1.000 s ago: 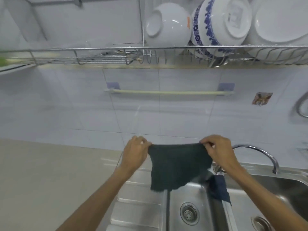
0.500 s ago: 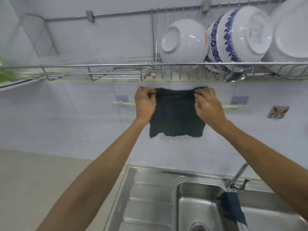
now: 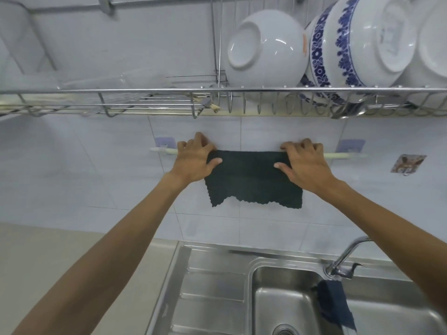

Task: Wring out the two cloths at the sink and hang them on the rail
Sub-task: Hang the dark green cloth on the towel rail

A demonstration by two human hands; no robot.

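A: How far along is it?

B: About halfway, I'd judge. The dark green cloth point(image 3: 251, 176) is draped over the rail point(image 3: 343, 155) on the tiled wall, with the left hand point(image 3: 196, 160) and right hand point(image 3: 303, 165) pinching its top corners at the bar.

A: And the second one?

B: The blue cloth point(image 3: 335, 303) lies over the sink point(image 3: 217, 281) divider below the tap point(image 3: 348, 257), not yet hung.
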